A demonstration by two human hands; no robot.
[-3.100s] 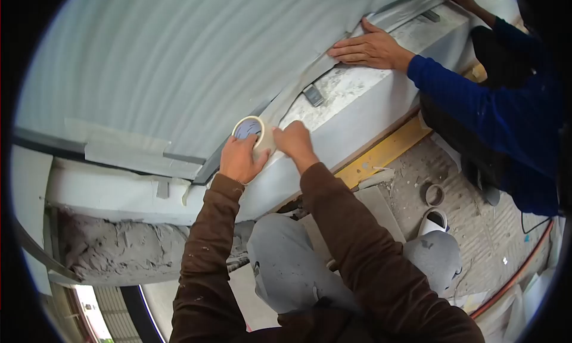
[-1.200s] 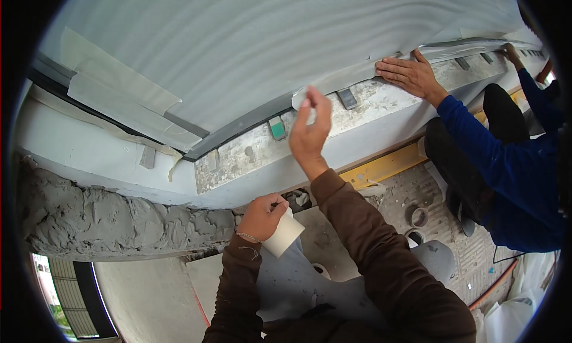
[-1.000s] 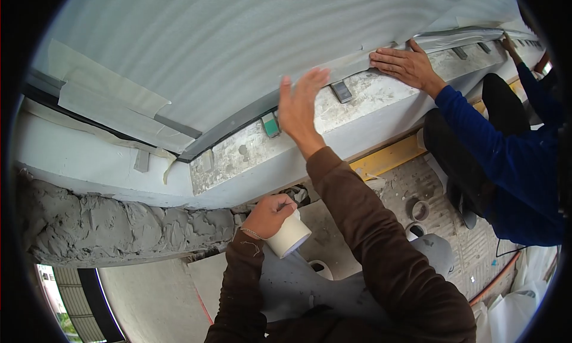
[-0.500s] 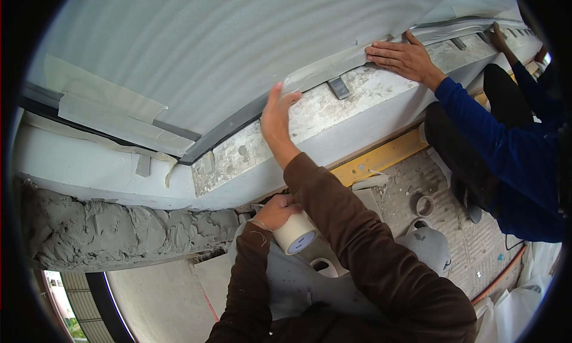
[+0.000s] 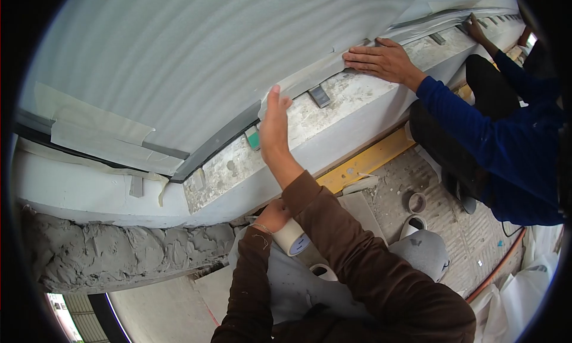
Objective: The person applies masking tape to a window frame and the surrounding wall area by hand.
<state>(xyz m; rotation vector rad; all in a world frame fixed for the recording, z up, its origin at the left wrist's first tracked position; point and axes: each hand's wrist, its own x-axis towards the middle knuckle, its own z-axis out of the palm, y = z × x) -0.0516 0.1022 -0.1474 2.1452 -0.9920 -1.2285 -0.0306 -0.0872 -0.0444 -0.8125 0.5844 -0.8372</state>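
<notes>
My left hand [image 5: 273, 215] is closed around a wide roll of cream masking tape [image 5: 292, 237], held low over my lap. My right hand [image 5: 275, 128] is raised edge-on to the grey frame [image 5: 232, 125], fingers stretched up at the near end of a pale tape strip [image 5: 310, 73]. The strip runs along the bottom of the film-covered panel [image 5: 196, 51]. Just left of my right wrist, a green and grey spacer block [image 5: 252, 138] shows on the ledge [image 5: 229, 170]. A co-worker's hand [image 5: 381, 63] lies flat on the strip farther right.
Another grey block [image 5: 319, 96] sits under the frame. Wet mortar [image 5: 119, 253] lines the lower left. A yellow level-like bar [image 5: 363, 164] lies below the ledge, and an empty tape core [image 5: 417, 203] is on the floor. Two people in dark clothing crouch at right.
The view has shifted slightly, moving the ledge and co-worker left. The green block beside my right wrist has come into sight. My left hand keeps hold of the tape roll.
</notes>
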